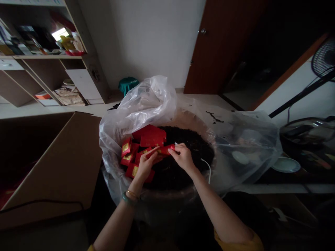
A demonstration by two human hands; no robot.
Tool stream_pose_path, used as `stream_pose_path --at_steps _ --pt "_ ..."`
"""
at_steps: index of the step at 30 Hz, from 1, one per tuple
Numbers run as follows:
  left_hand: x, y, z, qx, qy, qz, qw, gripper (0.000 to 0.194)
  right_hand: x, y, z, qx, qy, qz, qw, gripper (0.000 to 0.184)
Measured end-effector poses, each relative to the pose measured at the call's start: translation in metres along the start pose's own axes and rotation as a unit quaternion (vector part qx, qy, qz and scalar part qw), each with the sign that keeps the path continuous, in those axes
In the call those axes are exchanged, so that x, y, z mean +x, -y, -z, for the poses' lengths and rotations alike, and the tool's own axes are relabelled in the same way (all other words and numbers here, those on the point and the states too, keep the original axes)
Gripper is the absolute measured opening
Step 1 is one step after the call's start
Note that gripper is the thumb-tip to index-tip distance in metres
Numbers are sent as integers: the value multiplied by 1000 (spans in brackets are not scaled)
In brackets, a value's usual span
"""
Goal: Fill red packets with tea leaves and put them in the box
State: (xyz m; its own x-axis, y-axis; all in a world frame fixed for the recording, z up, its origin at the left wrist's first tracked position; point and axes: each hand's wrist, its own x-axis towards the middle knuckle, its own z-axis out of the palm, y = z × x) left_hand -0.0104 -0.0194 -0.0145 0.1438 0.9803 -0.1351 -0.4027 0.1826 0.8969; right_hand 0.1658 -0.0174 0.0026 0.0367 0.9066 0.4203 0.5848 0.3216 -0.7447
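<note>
A small, glossy red packet [165, 150] is pinched at both ends, the left hand [145, 166] and the right hand [184, 157] each closed on it with thumb and fingers, above a wide round basin [190, 119]. Within that basin, lined with crumpled clear plastic sheeting [142, 103], dark loose material [199, 143] lies beside a heap of red packets with gold labels [127, 157]. Left of the basin on the pale floor [91, 110] is an open brown cardboard box [78, 153]; beyond it stand a wooden shelf unit [88, 45], a whitish wall [154, 42] and a reddish-brown door [222, 42].
</note>
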Motion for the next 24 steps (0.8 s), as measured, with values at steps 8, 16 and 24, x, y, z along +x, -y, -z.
stream_pose_path --at_steps 8,16,24 --pt "-1 -4 0 -7 30 50 998 45 -1 0 1 219 146 -155 952 34" --pt "-7 -7 -1 11 46 70 996 48 -9 0 -5 281 177 -214 919 45" --pt "-7 -14 -4 40 36 45 998 45 -10 0 -9 318 158 -157 922 41"
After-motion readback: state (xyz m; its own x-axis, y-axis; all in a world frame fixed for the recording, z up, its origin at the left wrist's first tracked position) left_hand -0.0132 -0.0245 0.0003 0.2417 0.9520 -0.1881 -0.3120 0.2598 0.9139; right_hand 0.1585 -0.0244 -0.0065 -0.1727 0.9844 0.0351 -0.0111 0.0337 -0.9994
